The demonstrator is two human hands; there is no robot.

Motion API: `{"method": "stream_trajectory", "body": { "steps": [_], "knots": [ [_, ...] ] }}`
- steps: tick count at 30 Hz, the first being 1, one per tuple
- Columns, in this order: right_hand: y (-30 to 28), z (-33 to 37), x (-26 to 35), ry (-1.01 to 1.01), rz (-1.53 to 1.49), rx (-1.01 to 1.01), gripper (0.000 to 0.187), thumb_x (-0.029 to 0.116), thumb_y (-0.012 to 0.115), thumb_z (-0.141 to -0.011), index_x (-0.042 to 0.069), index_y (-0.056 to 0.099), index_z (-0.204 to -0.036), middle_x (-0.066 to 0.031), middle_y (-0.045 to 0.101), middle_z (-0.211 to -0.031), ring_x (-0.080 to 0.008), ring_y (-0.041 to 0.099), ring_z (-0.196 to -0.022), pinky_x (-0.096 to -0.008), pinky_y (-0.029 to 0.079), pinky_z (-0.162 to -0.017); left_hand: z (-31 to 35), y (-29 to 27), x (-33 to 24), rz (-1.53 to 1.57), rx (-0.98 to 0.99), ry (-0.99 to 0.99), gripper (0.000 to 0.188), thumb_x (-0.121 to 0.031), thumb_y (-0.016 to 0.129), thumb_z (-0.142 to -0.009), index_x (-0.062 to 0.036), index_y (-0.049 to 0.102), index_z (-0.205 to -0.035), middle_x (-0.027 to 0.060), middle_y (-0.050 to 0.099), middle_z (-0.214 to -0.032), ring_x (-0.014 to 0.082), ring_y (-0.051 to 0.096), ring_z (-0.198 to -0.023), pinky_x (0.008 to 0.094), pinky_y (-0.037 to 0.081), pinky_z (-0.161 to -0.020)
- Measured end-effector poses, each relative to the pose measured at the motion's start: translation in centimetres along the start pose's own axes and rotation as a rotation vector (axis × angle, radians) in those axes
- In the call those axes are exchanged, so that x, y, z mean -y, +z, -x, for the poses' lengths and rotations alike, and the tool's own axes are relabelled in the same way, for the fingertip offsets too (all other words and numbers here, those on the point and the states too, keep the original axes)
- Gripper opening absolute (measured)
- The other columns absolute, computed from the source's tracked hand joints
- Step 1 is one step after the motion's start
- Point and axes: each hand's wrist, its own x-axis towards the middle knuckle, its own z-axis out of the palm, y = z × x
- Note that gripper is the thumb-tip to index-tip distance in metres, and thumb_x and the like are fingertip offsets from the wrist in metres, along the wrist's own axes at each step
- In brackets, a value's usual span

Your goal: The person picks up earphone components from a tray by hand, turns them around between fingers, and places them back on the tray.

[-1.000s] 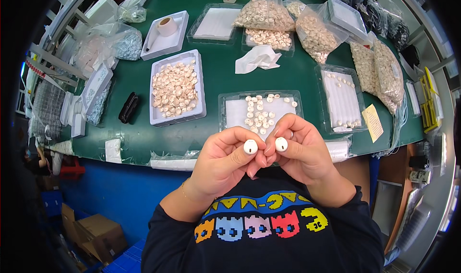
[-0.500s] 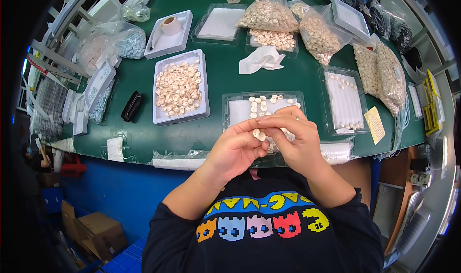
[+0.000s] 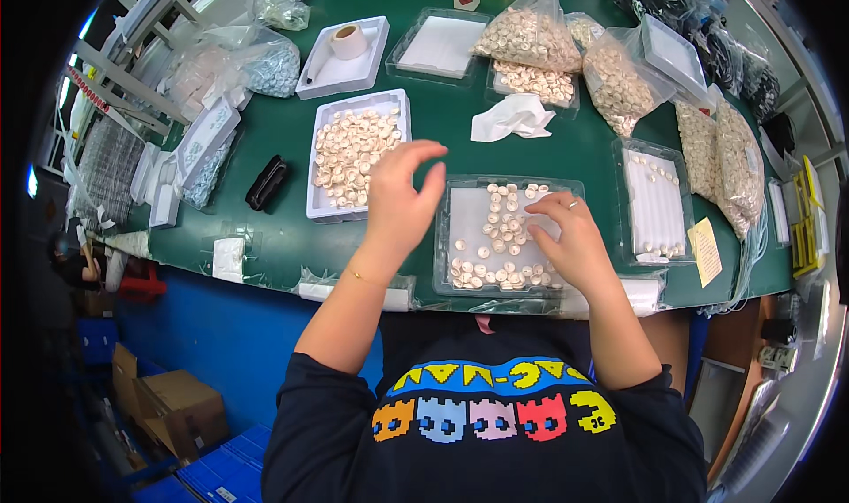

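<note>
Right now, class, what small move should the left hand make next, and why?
Probably move the left hand into the heaped white tray and pinch one small round piece: its thumb and forefinger are parted, nothing shows between them, and the tray lies close by.

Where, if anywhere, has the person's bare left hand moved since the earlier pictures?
Yes: judged against the shallow white plastic tray of small cream pieces, the left hand has moved left and up the picture, now overlapping the tray's right edge.

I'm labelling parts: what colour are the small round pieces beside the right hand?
Off-white; the small round pieces show best in the head view.
</note>
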Motion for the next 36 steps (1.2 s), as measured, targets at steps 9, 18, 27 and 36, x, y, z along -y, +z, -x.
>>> {"method": "stream_trajectory", "body": {
  "steps": [9, 18, 27, 36],
  "knots": [
    [2.3, 0.5, -1.3, 0.051, 0.011, 0.073, 0.021, 0.007, 0.065, -0.072, 0.004, 0.064, -0.093, -0.0115, 0.055, -0.093, -0.0288, 0.055, -0.088, -0.0363, 0.046, -0.078, 4.4, 4.6, -1.0, -0.382, 0.427, 0.161, 0.014, -0.019, 0.065, -0.075, -0.0118, 0.063, -0.086, 0.0042, 0.054, -0.079, 0.0224, 0.054, -0.075, 0.0355, 0.030, -0.073],
    [1.8, 0.6, -1.9, 0.097, -0.082, 0.071, 0.008, 0.003, 0.060, -0.076, 0.001, 0.062, -0.083, -0.0125, 0.056, -0.089, -0.0300, 0.060, -0.076, -0.0356, 0.050, -0.068, 3.8, 4.0, -0.7, -0.226, 0.537, 0.022, 0.010, -0.013, 0.065, -0.076, -0.0072, 0.060, -0.081, 0.0047, 0.057, -0.073, 0.0194, 0.056, -0.067, 0.0337, 0.036, -0.069],
    [0.6, 0.2, -1.7, 0.042, -0.034, 0.107, 0.008, -0.001, 0.061, -0.074, -0.002, 0.061, -0.082, -0.0120, 0.056, -0.081, -0.0217, 0.059, -0.069, -0.0312, 0.048, -0.062, 3.9, 2.5, -2.2, 0.318, 0.463, -0.270, 0.022, -0.004, 0.060, -0.082, -0.0013, 0.063, -0.103, 0.0061, 0.064, -0.082, 0.0092, 0.058, -0.069, 0.0236, 0.047, -0.063],
    [-1.9, 0.7, 2.1, 0.365, -0.739, 0.257, 0.006, 0.001, 0.061, -0.081, -0.003, 0.058, -0.085, -0.0074, 0.062, -0.088, -0.0123, 0.061, -0.079, -0.0247, 0.050, -0.069, 4.2, 0.3, -5.7, 0.790, 0.442, -0.503, 0.017, -0.001, 0.058, -0.084, 0.0055, 0.060, -0.100, 0.0077, 0.061, -0.087, 0.0106, 0.058, -0.077, 0.0229, 0.049, -0.067]
  ]
}}
